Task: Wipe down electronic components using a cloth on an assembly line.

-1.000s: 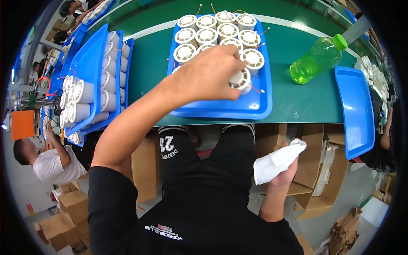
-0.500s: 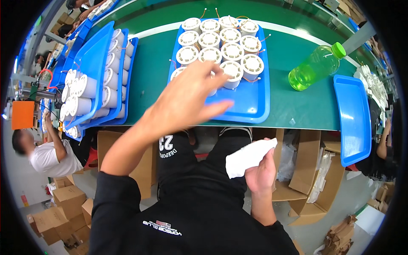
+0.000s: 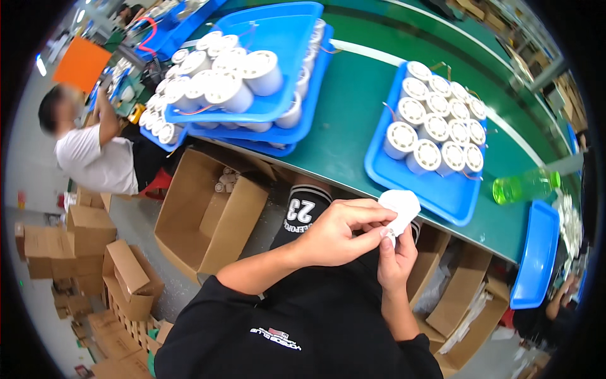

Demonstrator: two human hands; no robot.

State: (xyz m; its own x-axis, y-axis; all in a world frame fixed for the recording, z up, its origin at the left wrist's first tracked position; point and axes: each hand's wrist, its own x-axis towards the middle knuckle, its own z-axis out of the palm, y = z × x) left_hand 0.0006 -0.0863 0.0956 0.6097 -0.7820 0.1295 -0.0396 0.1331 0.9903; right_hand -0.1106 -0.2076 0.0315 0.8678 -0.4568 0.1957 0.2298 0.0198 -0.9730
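Note:
A thin white paper-like sheet point(image 3: 401, 206) is held up over my lap, just below the table's front edge. My left hand point(image 3: 338, 234) pinches its lower left part between thumb and fingers. From below, my right hand point(image 3: 398, 262) grips the sheet's lower end, its thumb close to the left fingertips. A small dark and pale detail shows between the fingertips, too small to make out. Beyond the hands, a blue tray point(image 3: 435, 199) carries several white cylindrical units point(image 3: 424, 156) with vented round tops and thin wires. The tray's near part is bare.
Stacked blue trays point(image 3: 303, 120) of white cylinders stand at the left. Right of the near tray lies a green bottle point(image 3: 521, 187); a blue tray point(image 3: 536, 256) sits at the table's right end. An open cardboard box point(image 3: 208, 221) is under the table. A person point(image 3: 95, 145) works at far left.
My left hand has come back from the cylinders to the white sheet in my right hand and now pinches it. The view has swung left, so the table appears shifted right and tilted.

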